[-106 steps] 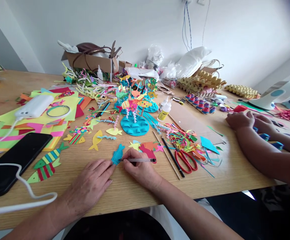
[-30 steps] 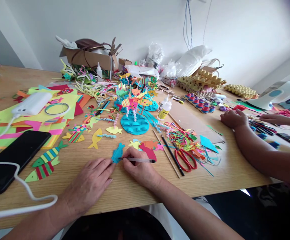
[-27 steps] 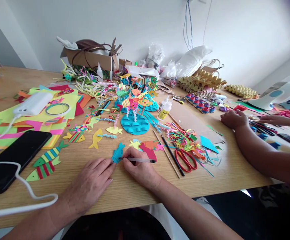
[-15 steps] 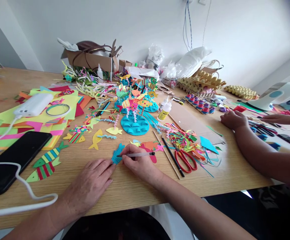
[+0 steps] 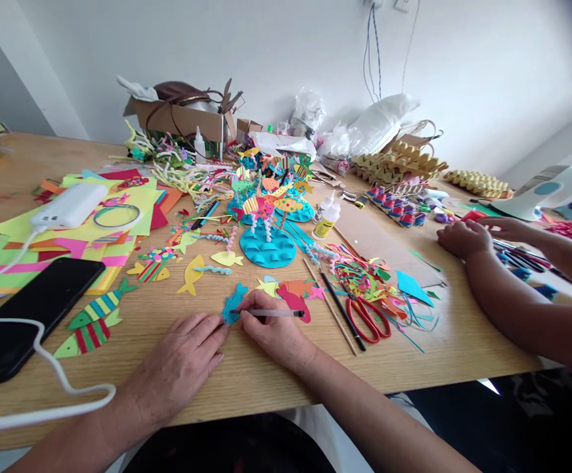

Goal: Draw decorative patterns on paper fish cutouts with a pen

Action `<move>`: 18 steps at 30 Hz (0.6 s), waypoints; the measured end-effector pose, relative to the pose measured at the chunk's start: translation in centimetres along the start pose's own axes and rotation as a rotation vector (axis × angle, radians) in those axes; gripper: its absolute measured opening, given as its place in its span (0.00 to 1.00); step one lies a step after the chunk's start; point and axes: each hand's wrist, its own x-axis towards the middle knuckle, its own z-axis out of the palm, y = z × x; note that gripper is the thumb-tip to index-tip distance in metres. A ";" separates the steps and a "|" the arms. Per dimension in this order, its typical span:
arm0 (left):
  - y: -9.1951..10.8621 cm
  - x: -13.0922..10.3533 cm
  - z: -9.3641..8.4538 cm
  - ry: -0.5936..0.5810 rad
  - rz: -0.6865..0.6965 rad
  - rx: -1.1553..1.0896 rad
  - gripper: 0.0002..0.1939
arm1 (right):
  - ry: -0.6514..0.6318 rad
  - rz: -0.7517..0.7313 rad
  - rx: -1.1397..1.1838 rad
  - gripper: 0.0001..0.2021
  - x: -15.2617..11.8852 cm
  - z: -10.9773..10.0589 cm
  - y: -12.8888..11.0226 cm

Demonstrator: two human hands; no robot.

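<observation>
A small blue paper fish point(image 5: 235, 301) lies on the table in front of me, with dark marks on its body. My left hand point(image 5: 190, 345) rests flat, its fingertips touching the fish's lower left edge. Pinched in my right hand point(image 5: 273, 328) is a pen point(image 5: 283, 313) with a clear barrel and a dark end, its tip on the fish. The fingers of this hand hide part of the pen. Just behind my right hand lie a red paper fish point(image 5: 294, 301) and other paper cutouts. A yellow paper fish point(image 5: 192, 274) is up and to the left.
Red-handled scissors point(image 5: 369, 318), a black pencil point(image 5: 345, 312) and a thin stick lie to the right near paper scraps. Striped paper fish point(image 5: 96, 305) and a black phone point(image 5: 34, 315) are left. Beyond stand blue-based fish models point(image 5: 268, 248) and glue bottles point(image 5: 326, 222). Another person's hands point(image 5: 465, 238) work at right.
The pen has tipped to lie more level, its point shifting slightly on the fish. My left hand stays put. The other person's farther hand has moved left, close to their nearer one.
</observation>
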 end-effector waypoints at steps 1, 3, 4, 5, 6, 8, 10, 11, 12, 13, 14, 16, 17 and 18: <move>0.0 0.0 0.0 -0.004 -0.001 0.000 0.18 | -0.002 0.001 -0.004 0.04 0.0 0.0 0.0; 0.0 0.0 0.0 -0.011 -0.002 -0.003 0.18 | -0.004 0.004 -0.015 0.04 0.0 0.0 0.0; 0.0 -0.1 0.0 -0.015 -0.003 -0.005 0.18 | -0.003 0.004 -0.020 0.04 0.0 0.1 0.1; 0.0 -0.1 0.1 -0.019 -0.006 -0.008 0.18 | 0.000 0.000 -0.026 0.04 0.0 0.1 0.1; 0.0 -0.1 0.1 -0.024 -0.010 -0.011 0.18 | 0.004 -0.005 -0.030 0.04 0.0 0.1 0.1; 0.0 -0.2 0.2 -0.033 -0.021 -0.015 0.17 | 0.010 -0.016 -0.032 0.05 0.1 0.2 0.1; 0.0 -0.3 0.3 -0.042 -0.027 -0.017 0.17 | 0.012 -0.021 -0.027 0.05 0.1 0.1 0.1; 0.0 -0.4 0.3 -0.045 -0.026 -0.016 0.17 | 0.013 -0.021 -0.022 0.05 0.1 0.1 0.0; 0.0 -0.4 0.4 -0.047 -0.022 -0.015 0.17 | 0.013 -0.020 -0.018 0.05 0.1 0.1 0.0; -0.1 -0.4 0.4 -0.048 -0.018 -0.014 0.18 | 0.013 -0.021 -0.017 0.05 0.1 0.0 0.0; -0.1 -0.4 0.4 -0.046 -0.015 -0.013 0.18 | 0.016 -0.023 -0.017 0.05 0.1 0.0 0.0; -0.1 -0.4 0.4 -0.041 -0.014 -0.014 0.18 | 0.023 -0.029 -0.023 0.05 0.0 0.0 0.0; -0.1 -0.4 0.4 -0.039 -0.014 -0.015 0.18 | 0.026 -0.030 -0.025 0.04 0.0 0.0 0.0; 0.0 -0.4 0.4 -0.037 -0.015 -0.017 0.18 | 0.027 -0.031 -0.026 0.04 0.0 0.0 0.0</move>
